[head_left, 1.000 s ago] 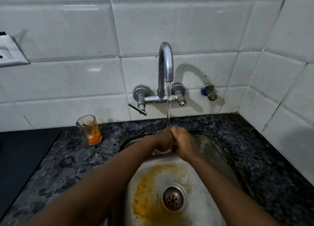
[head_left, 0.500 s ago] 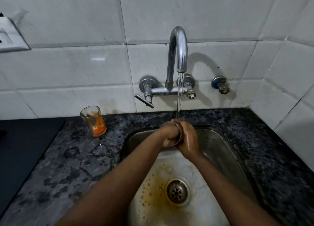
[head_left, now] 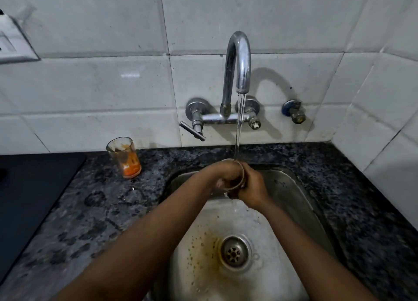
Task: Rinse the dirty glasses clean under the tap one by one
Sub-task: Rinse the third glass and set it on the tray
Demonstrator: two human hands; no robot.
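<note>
Water runs from the chrome tap (head_left: 239, 60) onto a clear glass (head_left: 235, 183) held over the steel sink (head_left: 291, 194). My left hand (head_left: 222, 172) wraps the glass from the left, and my right hand (head_left: 252, 188) grips it from the right at the rim. Most of the glass is hidden by my fingers; only its rim shows. A second glass (head_left: 125, 157), smeared with orange residue, stands upright on the dark granite counter (head_left: 95, 210) left of the sink.
The sink drain (head_left: 234, 253) sits below my hands, ringed by orange-brown stains. The tap lever (head_left: 192, 131) points forward-left. A black hob (head_left: 29, 198) lies at the far left, a wall socket (head_left: 13, 42) above it. Tiled walls close the back and right.
The orange stain in the sink basin has thinned and washed toward the drain. My hands have turned slightly around the glass under the stream. The view has shifted a little.
</note>
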